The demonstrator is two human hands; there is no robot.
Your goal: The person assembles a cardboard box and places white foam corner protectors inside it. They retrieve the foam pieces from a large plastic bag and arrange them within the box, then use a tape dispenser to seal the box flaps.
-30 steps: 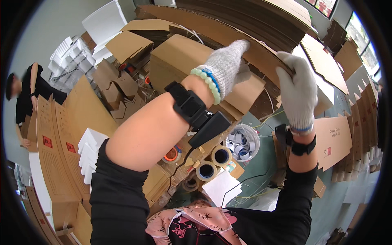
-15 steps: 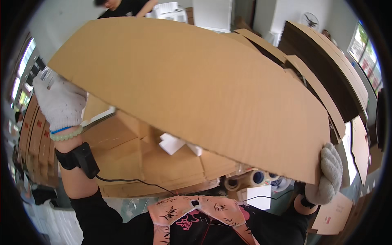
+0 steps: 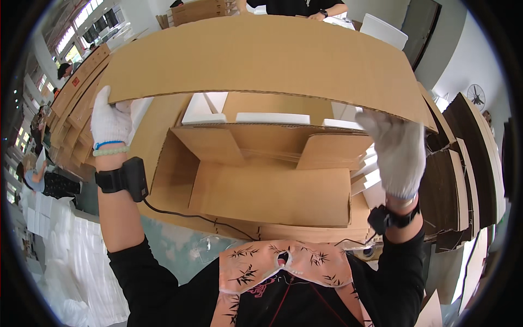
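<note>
A wide brown cardboard sheet (image 3: pixel 261 57) stretches across the far half of the head view. My left hand (image 3: pixel 111 117), in a white knit glove, is closed on the sheet's near left corner. At the sheet's near right edge is my right hand (image 3: pixel 397 152), gloved and smeared by motion. Its fingers meet the edge, but I cannot tell whether they grip it. Nearer me stands an open cardboard box (image 3: pixel 272 191) with raised flaps. White foam pieces (image 3: pixel 272 118) show between box and sheet.
More cardboard sheets (image 3: pixel 479 158) stand stacked at the right. Flat cartons (image 3: pixel 76 103) are piled at the left. White wrapped material (image 3: pixel 87 267) lies at the lower left. Across the table is another person (image 3: pixel 294 6); a further person (image 3: pixel 41 177) is at far left.
The sheet has swung from slanting across the view to lying nearly level and farther away, uncovering the open box. My right hand has moved up and inward along the sheet's edge.
</note>
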